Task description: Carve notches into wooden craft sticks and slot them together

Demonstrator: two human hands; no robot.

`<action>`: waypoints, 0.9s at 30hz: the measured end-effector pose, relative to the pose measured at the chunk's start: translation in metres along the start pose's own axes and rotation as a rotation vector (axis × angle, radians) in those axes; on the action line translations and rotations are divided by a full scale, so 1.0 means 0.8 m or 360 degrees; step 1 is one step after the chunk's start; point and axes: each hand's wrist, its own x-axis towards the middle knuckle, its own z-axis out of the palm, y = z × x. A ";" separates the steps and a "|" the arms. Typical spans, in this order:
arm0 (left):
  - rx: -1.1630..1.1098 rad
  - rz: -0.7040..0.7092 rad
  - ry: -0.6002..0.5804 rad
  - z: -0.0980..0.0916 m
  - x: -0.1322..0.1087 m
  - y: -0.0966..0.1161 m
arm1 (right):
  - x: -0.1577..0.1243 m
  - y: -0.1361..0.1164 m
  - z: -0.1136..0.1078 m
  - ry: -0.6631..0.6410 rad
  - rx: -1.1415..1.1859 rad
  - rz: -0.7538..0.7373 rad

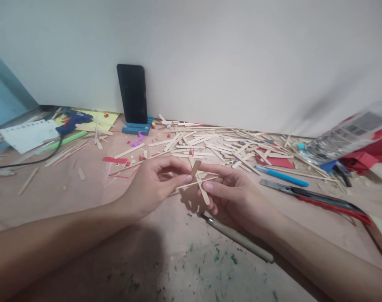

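Two hands work above the near part of the pinkish, scuffed surface [191, 268], and a dense heap of craft sticks [206, 139] sprawls behind them toward the pale wall [225, 63]. A craft knife [241, 241], its round handle dull grey-beige, lies just below the right hand, partly under that forearm's line. Farther right are a blue pen [282, 175], a red-and-black utility knife [328, 202] with its flat metal blade out, and a crinkled clear plastic bag [351, 130] with printing. A dark smartphone [132, 94] leans upright in a blue stand [136, 128]; to its left, a blue hot glue gun [74, 121] rests by yellow paper [105, 121], a torn-edged white sheet [29, 134] and a green marker [66, 141].

Between the fingertips are crossed craft sticks [204, 195] — flat, smooth, round-ended wood with a thinner strip laid across — raised over the surface. The left hand [156, 180] pinches them between thumb and fingers; the right hand [238, 191] grips the other side, thumb against the wood. Green flecks speckle the surface nearest the viewer.
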 end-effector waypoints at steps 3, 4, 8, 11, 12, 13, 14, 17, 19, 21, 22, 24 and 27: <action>-0.0008 0.0013 -0.0008 0.001 0.000 -0.001 | 0.002 0.001 0.000 -0.0045 0.0036 -0.0006; -0.0014 0.0020 -0.0015 0.001 0.000 -0.002 | 0.002 0.002 0.000 -0.0065 0.0043 -0.0007; -0.0002 0.0021 -0.0025 0.000 0.000 -0.003 | 0.002 0.003 -0.002 -0.0088 0.0055 0.0000; -0.0018 0.0013 -0.0063 -0.001 0.000 -0.002 | 0.002 0.002 -0.003 -0.0092 0.0062 0.0001; -0.0029 0.0019 -0.0078 -0.001 0.000 -0.002 | 0.002 0.002 -0.003 -0.0101 0.0058 0.0001; -0.0033 0.0024 -0.0088 -0.001 0.000 -0.002 | 0.003 0.002 -0.003 -0.0103 0.0057 -0.0002; -0.0032 0.0030 -0.0088 -0.001 0.000 -0.002 | 0.003 0.002 -0.003 -0.0099 0.0055 -0.0004; -0.0008 0.0039 -0.0031 -0.001 -0.001 -0.001 | 0.004 0.003 -0.005 -0.0084 0.0055 -0.0006; 0.0012 0.0029 0.0009 -0.001 0.000 -0.002 | 0.004 0.003 -0.005 -0.0077 0.0065 -0.0003; 0.0032 0.0018 0.0039 -0.001 0.000 -0.003 | 0.003 0.004 -0.006 -0.0063 0.0065 0.0002; 0.0040 0.0016 0.0052 -0.001 0.001 -0.003 | 0.002 0.003 -0.006 -0.0053 0.0055 0.0004; 0.0051 0.0013 0.0083 -0.001 0.001 -0.004 | 0.002 0.003 -0.005 -0.0031 0.0020 0.0007; 0.0078 -0.0001 0.0105 -0.002 0.000 -0.003 | 0.001 0.003 -0.005 -0.0018 0.0000 -0.0004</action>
